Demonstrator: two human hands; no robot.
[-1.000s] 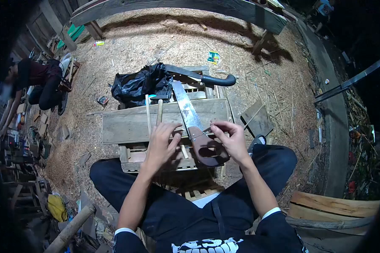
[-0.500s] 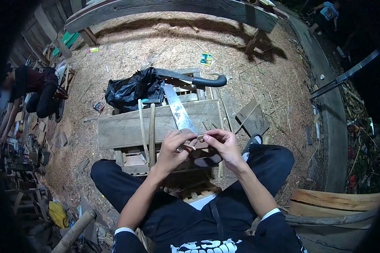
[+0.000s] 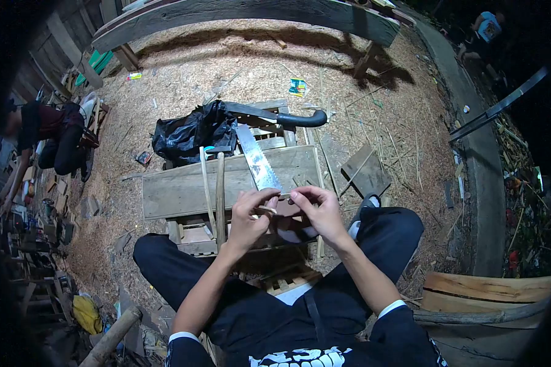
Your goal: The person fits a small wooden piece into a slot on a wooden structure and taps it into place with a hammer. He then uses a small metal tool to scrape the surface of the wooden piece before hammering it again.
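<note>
My left hand [image 3: 251, 215] and my right hand [image 3: 322, 214] meet over the bench, fingertips pinched on a small brownish piece [image 3: 285, 196] between them; its kind is too small to make out. A thin pale sliver [image 3: 266, 210] pokes out from the fingers of my left hand. Just beyond the hands, a saw blade [image 3: 260, 162] with coarse teeth lies over the wooden bench plank [image 3: 171, 192]. Its brown handle [image 3: 300, 235] is partly hidden behind my hands. Two sticks, one thin [image 3: 206, 186] and one thicker [image 3: 220, 196], lean across the plank to the left.
A black plastic bag [image 3: 190, 134] and a black curved handle [image 3: 303, 118] of a tool lie behind the plank. A long beam [image 3: 245, 18] crosses the far side. One person [image 3: 61, 128] crouches at left; another [image 3: 488, 27] is at upper right. Shavings cover the ground.
My hands have shifted slightly, and the small piece is turned and less visible between the fingertips. The person at left reaches lower; the one at upper right has moved right.
</note>
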